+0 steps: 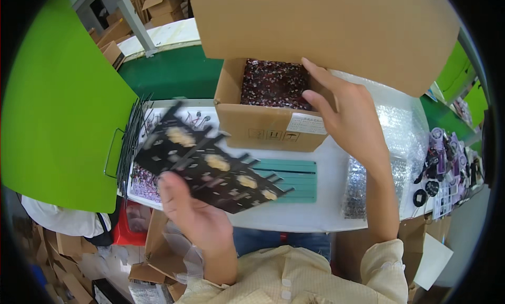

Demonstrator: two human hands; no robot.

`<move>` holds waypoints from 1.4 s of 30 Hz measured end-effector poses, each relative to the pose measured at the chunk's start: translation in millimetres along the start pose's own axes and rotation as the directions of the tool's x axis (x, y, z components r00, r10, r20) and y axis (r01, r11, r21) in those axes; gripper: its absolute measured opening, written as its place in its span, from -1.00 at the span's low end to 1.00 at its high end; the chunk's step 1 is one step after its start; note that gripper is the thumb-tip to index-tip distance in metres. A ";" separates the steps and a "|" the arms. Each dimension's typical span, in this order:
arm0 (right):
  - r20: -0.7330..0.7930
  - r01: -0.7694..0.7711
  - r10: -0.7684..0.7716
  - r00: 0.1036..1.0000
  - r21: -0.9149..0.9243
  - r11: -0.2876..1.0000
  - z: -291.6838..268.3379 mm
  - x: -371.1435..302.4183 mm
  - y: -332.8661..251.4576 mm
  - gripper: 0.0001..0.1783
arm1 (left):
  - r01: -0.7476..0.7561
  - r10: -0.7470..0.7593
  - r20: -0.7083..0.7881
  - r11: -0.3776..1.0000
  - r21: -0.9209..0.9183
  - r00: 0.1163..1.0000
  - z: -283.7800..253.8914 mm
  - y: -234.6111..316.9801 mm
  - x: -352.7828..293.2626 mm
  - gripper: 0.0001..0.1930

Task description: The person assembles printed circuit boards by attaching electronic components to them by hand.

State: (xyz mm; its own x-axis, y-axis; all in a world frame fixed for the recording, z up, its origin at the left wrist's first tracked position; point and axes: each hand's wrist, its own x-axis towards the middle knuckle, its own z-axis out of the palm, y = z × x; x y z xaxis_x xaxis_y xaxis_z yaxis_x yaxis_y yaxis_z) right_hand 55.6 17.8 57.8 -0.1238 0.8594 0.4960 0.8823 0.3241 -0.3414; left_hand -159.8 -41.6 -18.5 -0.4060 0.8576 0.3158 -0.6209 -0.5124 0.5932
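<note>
My left hand [192, 214] is closed on the near edge of a black circuit board panel [197, 170], which is tilted and smeared by motion. The panel carries several yellowish round parts and has a notched far edge. My right hand [350, 107] hangs at the right side of an open cardboard box [271, 128], thumb and forefinger apart, with nothing held between them; whether it touches the box wall I cannot tell. Inside the box lies a dark, speckled, shiny bundle [274, 84], seemingly in clear wrap. Beneath the panel, a teal grooved plate [294, 182] rests on the white table.
A raised box flap [326, 30] spans the far side. Bubble wrap [402, 130] and a wrapped stack [360, 193] lie at the right, beyond them purple parts with cables [444, 156]. Black cable strands [128, 146] hang at the left beside a green panel [63, 109].
</note>
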 end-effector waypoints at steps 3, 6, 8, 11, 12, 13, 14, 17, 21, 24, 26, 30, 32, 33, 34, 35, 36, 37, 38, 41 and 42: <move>0.034 0.004 -0.024 0.999 0.483 0.876 0.8 -16.4 -8.2 -0.49 | 0.064 -0.050 -0.062 0.968 0.243 0.997 3.0 -12.9 -1.6 -0.81; 0.104 0.081 -0.173 0.979 0.582 0.809 -17.1 -32.7 -30.2 -0.36 | 0.222 -0.299 0.095 0.856 0.467 0.950 1.8 -7.8 -8.1 -0.86; 0.316 -0.067 -0.100 0.944 0.477 0.876 -21.4 -39.7 -38.5 -0.41 | 0.305 -0.398 0.156 0.857 0.415 0.904 13.7 -3.8 -14.9 -0.83; 0.507 -0.268 -0.055 0.860 0.541 0.797 -15.4 -43.2 -27.7 -0.60 | 0.306 -0.432 0.216 0.843 0.443 0.876 12.4 -6.3 -14.8 -0.78; 0.362 -0.168 -0.103 0.926 0.642 0.748 -8.7 -47.7 -22.3 -0.82 | 0.253 -0.396 0.244 0.851 0.461 0.885 10.4 -9.8 -14.1 -0.77; 0.365 -0.174 -0.098 0.926 0.641 0.747 -8.5 -49.9 -20.9 -0.82 | 0.169 -0.353 0.282 0.840 0.516 0.892 7.6 -12.1 -12.4 -0.74; 0.297 -0.158 -0.068 0.953 0.673 0.722 -8.7 -52.0 -19.7 -0.81 | 0.174 -0.358 0.280 0.837 0.518 0.891 4.1 -13.4 -12.5 -0.74; 0.127 -0.056 -0.030 0.991 0.624 0.779 -4.9 -58.4 -20.1 -0.81 | 0.071 -0.448 0.288 0.631 0.772 0.846 1.3 -19.7 -21.3 -0.76; 0.013 -0.030 0.027 1.000 0.433 0.901 -2.1 -76.6 -28.8 -0.72 | 0.248 -0.481 0.109 0.617 0.747 0.870 15.8 -18.3 -35.9 -0.76; -0.210 0.127 -0.107 0.972 0.086 0.988 4.7 -86.1 -24.1 -0.68 | 0.103 -0.429 0.169 0.542 0.834 0.887 30.5 -17.8 -57.6 -0.74; -0.147 -0.033 0.083 0.986 0.312 0.949 -0.5 -92.8 -17.6 -0.72 | 0.194 -0.509 0.157 0.569 0.799 0.846 28.2 -18.9 -52.1 -0.74; -0.140 -0.156 0.228 0.964 0.396 0.905 -14.4 -115.7 6.8 -0.71 | 0.389 -0.598 0.113 0.642 0.661 0.794 24.0 -25.0 -43.2 -0.77; -0.126 -0.301 0.420 0.899 0.519 0.800 -29.0 -134.3 13.4 -0.79 | 0.399 -0.626 0.147 0.641 0.655 0.766 23.4 -22.5 -42.0 -0.78; -0.131 -0.378 0.509 0.851 0.521 0.765 -38.5 -142.9 15.3 -0.85 | 0.420 -0.649 0.177 0.651 0.632 0.740 24.0 -22.5 -42.4 -0.79; -0.123 -0.416 0.553 0.824 0.530 0.739 -46.3 -152.4 19.5 -0.86 | 0.443 -0.671 0.210 0.659 0.608 0.711 24.9 -24.5 -43.4 -0.79; -0.112 -0.453 0.594 0.797 0.540 0.710 -53.3 -160.4 23.1 -0.87 | 0.446 -0.676 0.213 0.657 0.608 0.706 26.8 -25.2 -43.9 -0.79; -0.105 -0.492 0.631 0.768 0.535 0.687 -58.5 -167.2 26.0 -0.89 | 0.459 -0.688 0.201 0.643 0.613 0.697 29.3 -25.8 -44.2 -0.80; -0.111 -0.498 0.638 0.762 0.531 0.686 -62.1 -174.1 29.7 -0.89 | 0.471 -0.702 0.192 0.630 0.618 0.686 31.5 -26.6 -44.9 -0.80; -0.113 -0.500 0.644 0.757 0.533 0.682 -64.2 -181.5 33.7 -0.89 | 0.475 -0.710 0.200 0.627 0.618 0.676 33.3 -27.4 -45.9 -0.80; -0.117 -0.502 0.689 0.716 0.600 0.623 -67.6 -200.5 35.2 -0.89 | 0.490 -0.714 0.199 0.628 0.604 0.671 36.6 -34.8 -50.2 -0.81; -0.114 -0.494 0.697 0.708 0.624 0.605 -67.7 -207.6 35.8 -0.89 | 0.490 -0.722 0.217 0.627 0.606 0.657 36.1 -37.9 -51.5 -0.81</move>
State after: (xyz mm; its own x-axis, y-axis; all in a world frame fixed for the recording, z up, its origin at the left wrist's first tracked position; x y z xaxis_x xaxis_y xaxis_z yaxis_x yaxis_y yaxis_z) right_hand 143.6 -175.8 -3.3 0.5789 0.7893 0.2049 0.3116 0.0180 -0.9500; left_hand -91.1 -64.8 -30.4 0.3269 0.9431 -0.0606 -0.1822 0.1258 0.9752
